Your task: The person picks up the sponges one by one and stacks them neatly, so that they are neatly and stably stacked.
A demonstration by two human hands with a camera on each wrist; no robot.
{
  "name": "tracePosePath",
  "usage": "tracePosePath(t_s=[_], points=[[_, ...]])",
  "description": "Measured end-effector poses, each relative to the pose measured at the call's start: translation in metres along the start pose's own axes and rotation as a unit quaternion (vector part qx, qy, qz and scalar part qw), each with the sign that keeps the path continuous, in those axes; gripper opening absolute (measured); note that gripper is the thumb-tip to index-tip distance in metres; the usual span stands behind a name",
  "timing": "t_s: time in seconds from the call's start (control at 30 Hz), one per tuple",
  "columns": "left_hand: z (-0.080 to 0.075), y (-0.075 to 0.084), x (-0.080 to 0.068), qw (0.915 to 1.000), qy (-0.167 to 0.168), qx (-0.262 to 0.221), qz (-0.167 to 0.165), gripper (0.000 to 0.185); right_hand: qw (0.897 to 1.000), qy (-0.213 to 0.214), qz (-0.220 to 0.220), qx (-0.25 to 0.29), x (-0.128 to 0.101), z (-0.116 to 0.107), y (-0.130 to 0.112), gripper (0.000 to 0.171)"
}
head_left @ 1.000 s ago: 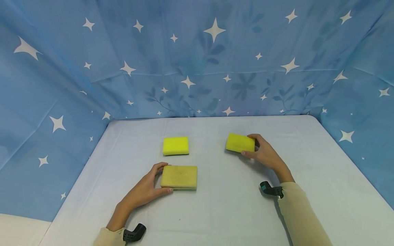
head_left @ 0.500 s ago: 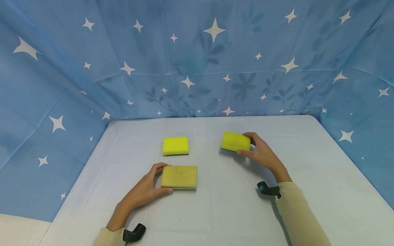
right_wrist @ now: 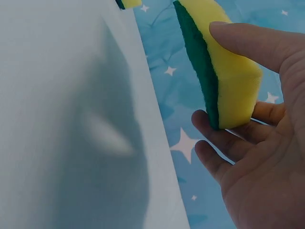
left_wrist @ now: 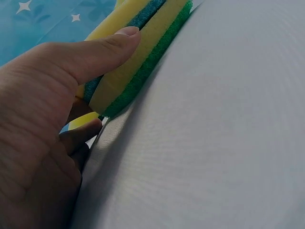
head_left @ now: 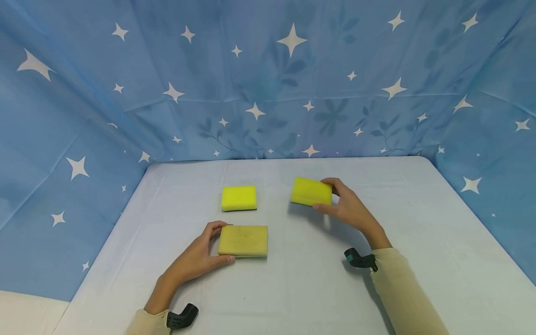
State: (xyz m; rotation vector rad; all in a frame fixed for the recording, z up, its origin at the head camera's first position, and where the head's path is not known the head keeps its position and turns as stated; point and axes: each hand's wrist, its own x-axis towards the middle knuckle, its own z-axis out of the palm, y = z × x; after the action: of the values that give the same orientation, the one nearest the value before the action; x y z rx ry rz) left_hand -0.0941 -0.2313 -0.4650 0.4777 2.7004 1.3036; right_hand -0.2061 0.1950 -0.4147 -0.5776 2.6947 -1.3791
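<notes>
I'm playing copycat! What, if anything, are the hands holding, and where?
The right hand holds a scouring sponge by its right end; the left hand, two stacked scouring sponges by their left ends.

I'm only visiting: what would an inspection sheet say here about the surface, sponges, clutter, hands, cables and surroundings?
Surface: white table, light creases.
Sponges: two-sponge stack on the table; lone sponge lying farther back; raised sponge above the table.
Clutter: nothing seen.
Hands: left hand grips the two-sponge stack; right hand holds the raised sponge.
Cables: nothing seen.
Surroundings: blue fabric with pale stars behind and on both sides.
</notes>
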Motion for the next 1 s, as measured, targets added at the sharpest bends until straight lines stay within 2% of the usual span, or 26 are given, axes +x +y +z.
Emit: tracePosePath(t_s=[0.27, 0.67, 1.0], points=[[0.000, 0.000, 0.000, 1.0000, 0.001, 0.002, -0.004, 0.088, 1.000, -0.005, -0.016, 0.012, 0.000, 0.008, -0.013, 0.083], [0.000, 0.000, 0.001, 0.9999, 0.002, -0.003, -0.010, 0.089, 0.998, -0.013, -0.065, 0.010, 0.000, 0.027, -0.033, 0.078], [0.001, -0.001, 0.001, 1.0000, 0.002, -0.006, -0.005, 0.091, 0.997, -0.022, -0.073, -0.002, -0.002, 0.046, -0.045, 0.077]])
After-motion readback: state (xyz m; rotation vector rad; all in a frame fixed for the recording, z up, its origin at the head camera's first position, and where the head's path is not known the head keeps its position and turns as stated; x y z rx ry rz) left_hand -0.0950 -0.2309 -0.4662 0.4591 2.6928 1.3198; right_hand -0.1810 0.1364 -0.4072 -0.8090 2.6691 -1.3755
